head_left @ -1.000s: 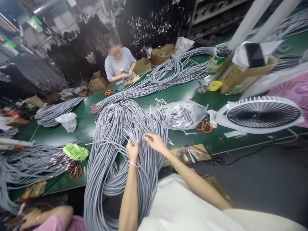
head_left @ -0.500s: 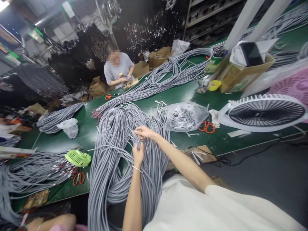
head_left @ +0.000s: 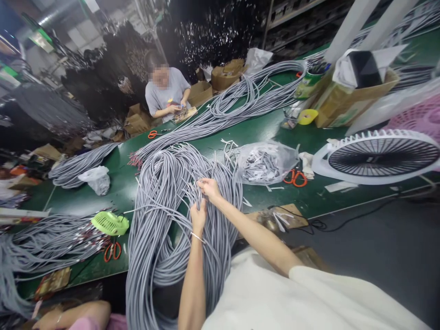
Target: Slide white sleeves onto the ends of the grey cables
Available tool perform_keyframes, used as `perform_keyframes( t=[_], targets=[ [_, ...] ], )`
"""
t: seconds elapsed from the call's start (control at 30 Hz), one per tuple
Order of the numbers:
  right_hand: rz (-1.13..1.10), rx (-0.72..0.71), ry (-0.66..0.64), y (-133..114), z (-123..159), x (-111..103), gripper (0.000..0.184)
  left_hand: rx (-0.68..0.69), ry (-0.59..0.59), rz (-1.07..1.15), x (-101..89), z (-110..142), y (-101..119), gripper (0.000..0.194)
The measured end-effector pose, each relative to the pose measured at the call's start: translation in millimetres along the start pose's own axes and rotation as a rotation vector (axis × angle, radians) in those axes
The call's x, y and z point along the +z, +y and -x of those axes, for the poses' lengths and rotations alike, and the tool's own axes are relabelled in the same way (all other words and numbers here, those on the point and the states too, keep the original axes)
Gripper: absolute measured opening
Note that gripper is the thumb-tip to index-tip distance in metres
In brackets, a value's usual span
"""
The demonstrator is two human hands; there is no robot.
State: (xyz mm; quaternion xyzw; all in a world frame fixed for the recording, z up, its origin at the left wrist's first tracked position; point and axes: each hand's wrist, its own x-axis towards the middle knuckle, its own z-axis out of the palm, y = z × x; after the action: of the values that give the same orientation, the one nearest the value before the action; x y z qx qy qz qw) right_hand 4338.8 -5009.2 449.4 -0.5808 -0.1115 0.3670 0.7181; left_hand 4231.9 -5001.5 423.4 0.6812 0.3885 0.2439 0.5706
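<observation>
Two hands at work in a great grey heap of cable

Right up close, here are the grey cables (head_left: pixel 139 256), looped thick as a mane, smooth and dull, slumped across the near edge of the green table (head_left: pixel 309 199) and hanging down below it. Curves stack on curves, strands crossing, and out of the middle juts a spray of pale, straight-cut tips. And there's the left hand (head_left: pixel 198 213), a thin bracelet (head_left: pixel 198 237) on its wrist, curled round a clutch of cables just below those tips! The right hand (head_left: pixel 209 188) is just above it, fingers drawn together at the ends; whether it grips one is too small to tell.

Over at the near left corner, a neighbour's arm (head_left: pixel 82 314) in a pink sleeve. Along that near edge: orange scissors (head_left: pixel 112 252), a small green fan (head_left: pixel 109 223) just beyond them, and, right of the heap, a wooden board (head_left: pixel 292 214).

Further in, a clear bag (head_left: pixel 266 162) stuffed with white strips, near the heap's right side, with a big white fan (head_left: pixel 374 159) toward the table's right. A long cable bundle (head_left: pixel 220 123) runs beside the far edge, where a person in a grey shirt (head_left: pixel 172 89) sits, both hands busy over a small board (head_left: pixel 189 113).
</observation>
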Motion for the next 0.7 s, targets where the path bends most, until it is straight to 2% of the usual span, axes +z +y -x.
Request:
perform_keyframes(
  t=[0.13,0.17,0.23,0.3,0.33,0.37,0.43,0.53,0.6,0.7],
  targets=[
    [-0.005,0.003,-0.064,-10,-1,-6,0.026,0.026,0.039,-0.080,-0.7,1,-1,0.048],
    [0.002,0.000,-0.119,-15,-1,-11,0.026,0.031,0.038,-0.090,-0.4,1,0,0.047],
    [0.092,-0.023,-0.306,-29,-3,-23,0.025,0.053,0.026,-0.110,1.0,2,3,0.044],
    [0.292,-0.095,-0.477,-41,-1,-36,0.019,0.096,0.017,-0.143,3.1,2,7,0.040],
    [0.414,-0.157,-0.509,-46,2,-41,0.015,0.120,0.013,-0.166,4.2,2,8,0.039],
    [0.531,-0.237,-0.492,-48,7,-46,0.012,0.139,0.010,-0.190,5.1,2,10,0.037],
    [0.690,-0.413,-0.354,-48,22,-53,0.012,0.153,0.007,-0.230,6.3,2,11,0.033],
    [0.758,-0.572,-0.138,-38,46,-62,0.014,0.171,-0.024,-0.322,8.2,5,12,0.026],
    [0.732,-0.525,-0.004,-30,55,-68,0.016,0.202,-0.086,-0.418,11.5,9,13,0.023],
    [0.670,-0.349,0.122,-25,51,-72,0.017,0.238,-0.155,-0.520,18.4,16,17,0.025]
  ],
)
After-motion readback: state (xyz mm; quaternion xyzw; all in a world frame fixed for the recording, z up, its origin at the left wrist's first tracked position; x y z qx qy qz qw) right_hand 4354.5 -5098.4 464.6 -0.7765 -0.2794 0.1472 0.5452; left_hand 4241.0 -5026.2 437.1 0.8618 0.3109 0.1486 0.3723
